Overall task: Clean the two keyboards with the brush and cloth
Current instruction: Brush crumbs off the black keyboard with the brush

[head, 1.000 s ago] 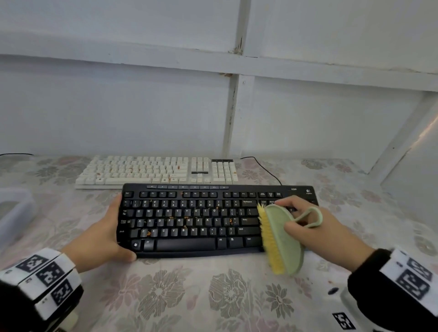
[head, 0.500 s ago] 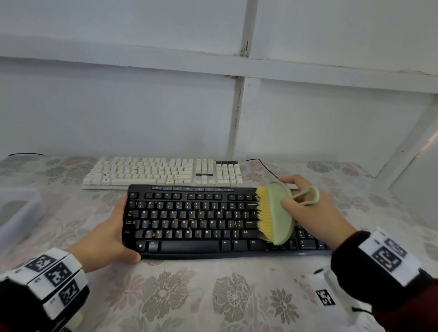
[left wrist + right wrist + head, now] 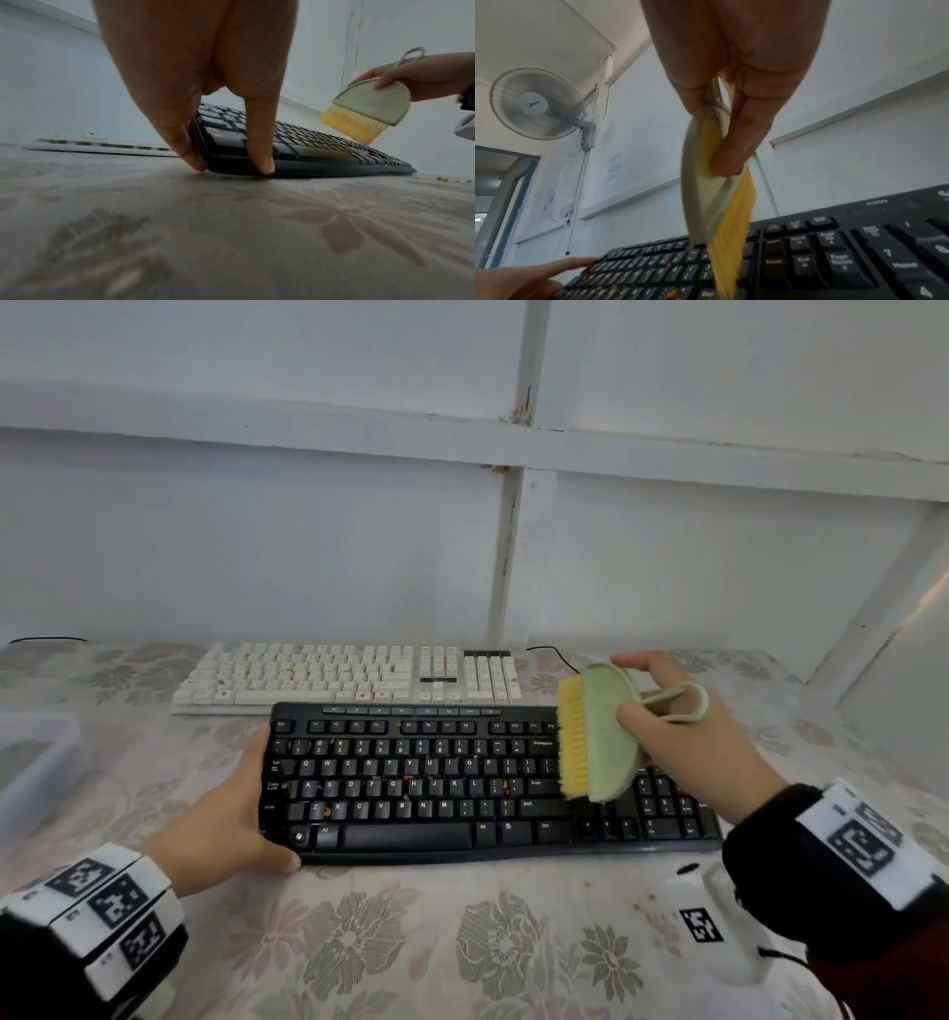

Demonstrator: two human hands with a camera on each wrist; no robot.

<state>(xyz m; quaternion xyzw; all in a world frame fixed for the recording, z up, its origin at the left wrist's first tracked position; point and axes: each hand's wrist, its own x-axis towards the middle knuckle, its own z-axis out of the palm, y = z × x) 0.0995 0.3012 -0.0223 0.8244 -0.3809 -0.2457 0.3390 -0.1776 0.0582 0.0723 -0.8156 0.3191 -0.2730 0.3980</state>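
- while the black keyboard (image 3: 493, 783) lies flat on a floral tablecloth (image 3: 411, 942), the left hand (image 3: 226, 819) grips its left end, fingers along the edge and thumb at the front corner.
- above the keyboard's right half, the right hand (image 3: 688, 737) pinches a pale green brush (image 3: 606, 731) between thumb and fingers, its yellow bristles pointing toward the keys.
- orange crumbs (image 3: 405, 797) speckle the black keys.
- just behind the black keyboard sits a white keyboard (image 3: 349, 675), also crumb-flecked.
- left of the black keyboard, a clear plastic tub (image 3: 36, 762) stands well apart.
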